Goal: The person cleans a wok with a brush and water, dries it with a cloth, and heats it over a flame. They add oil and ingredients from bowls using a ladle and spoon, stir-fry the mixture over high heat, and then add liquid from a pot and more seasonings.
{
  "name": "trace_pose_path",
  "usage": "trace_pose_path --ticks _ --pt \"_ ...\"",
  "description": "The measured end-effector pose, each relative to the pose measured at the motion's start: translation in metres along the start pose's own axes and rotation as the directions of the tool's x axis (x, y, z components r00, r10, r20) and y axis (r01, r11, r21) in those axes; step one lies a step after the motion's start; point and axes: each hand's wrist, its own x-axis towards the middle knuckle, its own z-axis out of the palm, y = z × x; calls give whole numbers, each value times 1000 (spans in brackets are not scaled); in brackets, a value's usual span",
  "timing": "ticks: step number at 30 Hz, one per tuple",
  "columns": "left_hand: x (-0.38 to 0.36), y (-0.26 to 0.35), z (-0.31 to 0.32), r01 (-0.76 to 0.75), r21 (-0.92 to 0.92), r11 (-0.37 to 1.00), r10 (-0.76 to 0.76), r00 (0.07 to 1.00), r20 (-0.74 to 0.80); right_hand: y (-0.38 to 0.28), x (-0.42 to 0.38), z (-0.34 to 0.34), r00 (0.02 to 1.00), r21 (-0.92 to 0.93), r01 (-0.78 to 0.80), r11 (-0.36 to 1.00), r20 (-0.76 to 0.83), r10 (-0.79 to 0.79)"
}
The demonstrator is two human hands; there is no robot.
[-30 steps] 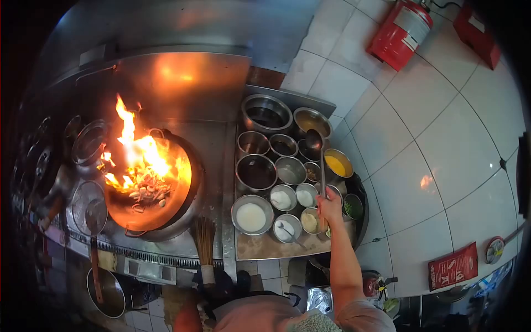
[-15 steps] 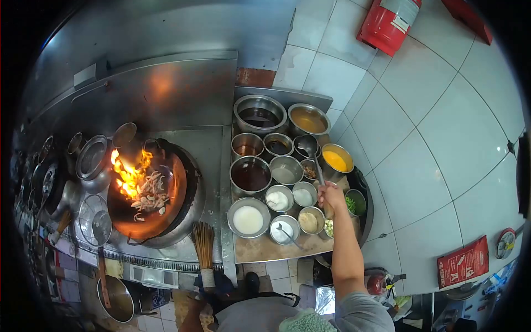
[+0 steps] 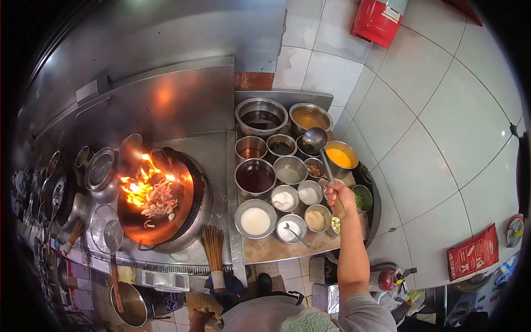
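My right hand (image 3: 339,198) is closed around the wooden grip of a long-handled metal ladle (image 3: 315,138). The ladle's bowl is over a small steel pot (image 3: 303,153) of dark contents at the back of the seasoning counter, between a pot of amber liquid (image 3: 310,117) and a pot of yellow liquid (image 3: 341,155). Low at the bottom edge, my left hand (image 3: 202,318) hangs by my body, its fingers too dim to make out. On the left, flames rise in a wok (image 3: 182,213) beside pale sliced pieces of food (image 3: 159,202).
Several steel bowls of sauces and white powders (image 3: 255,221) crowd the counter. A bamboo brush (image 3: 212,243) stands upright by the stove edge. A mesh strainer (image 3: 102,224) lies left of the wok. A red fire extinguisher (image 3: 379,22) is by the tiled wall.
The ladle's bowl has come up slightly from the dark pot, with my right hand still on its grip. The flames have changed shape. The whole view has shifted a little.
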Motion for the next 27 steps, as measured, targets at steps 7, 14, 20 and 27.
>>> trace_pose_path --ticks 7,14,20,27 --pt "1 1 -5 -136 11 991 136 991 19 4 2 -2 999 -64 44 997 7 -43" --pt "2 -9 0 33 43 999 -34 999 33 7 10 -15 1000 65 6 998 26 -8" --pt "-20 -29 -10 -61 -341 938 115 983 142 13 11 -20 991 195 -37 980 135 11" --pt "-126 18 -89 132 -960 247 315 926 209 47 -41 37 956 205 -116 972 287 54"
